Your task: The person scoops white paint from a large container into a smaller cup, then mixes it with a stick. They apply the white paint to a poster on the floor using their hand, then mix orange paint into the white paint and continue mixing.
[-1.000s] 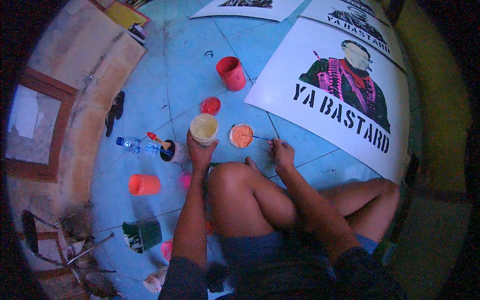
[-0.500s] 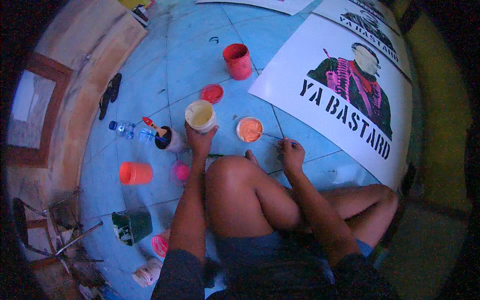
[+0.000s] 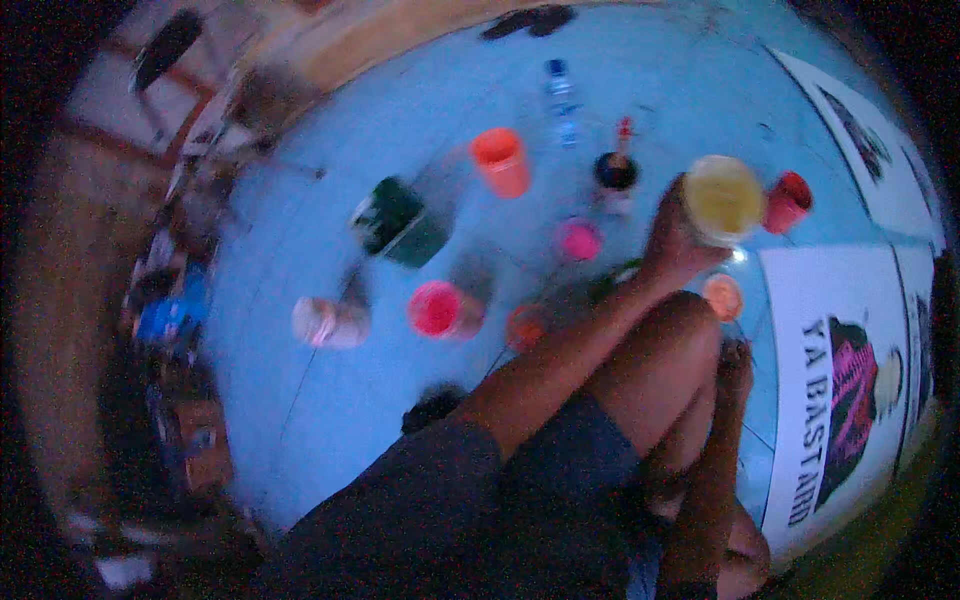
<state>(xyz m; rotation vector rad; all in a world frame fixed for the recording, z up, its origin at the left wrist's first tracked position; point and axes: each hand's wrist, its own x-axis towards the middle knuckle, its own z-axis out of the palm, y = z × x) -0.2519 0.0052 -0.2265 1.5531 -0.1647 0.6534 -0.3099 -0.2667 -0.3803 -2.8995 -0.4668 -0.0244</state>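
Note:
My left hand (image 3: 675,240) is wrapped round a white tub (image 3: 725,200) with pale yellow paint inside, held up above the floor with its mouth toward me. Below the tub, a small round dish (image 3: 722,298) of orange paint lies on the floor. My right hand (image 3: 736,366) is low beside my knee, close to that dish, its fingers curled. The thin paintbrush it held in the earlier frame is lost in the blur now. A red tub (image 3: 788,203) stands just past the yellow-paint tub.
Around the blue tiled floor are an orange cup (image 3: 501,162), a dark pot with a brush (image 3: 616,172), a water bottle (image 3: 562,100), a pink lid (image 3: 579,240), a pink-paint tub (image 3: 437,309), a white tub (image 3: 330,322) and a green container (image 3: 402,222). Stencilled posters (image 3: 795,380) lie at right.
The view has swung left, so the floor things shift right and the posters slide to the right edge. My left hand still holds the tub. The picture is more blurred.

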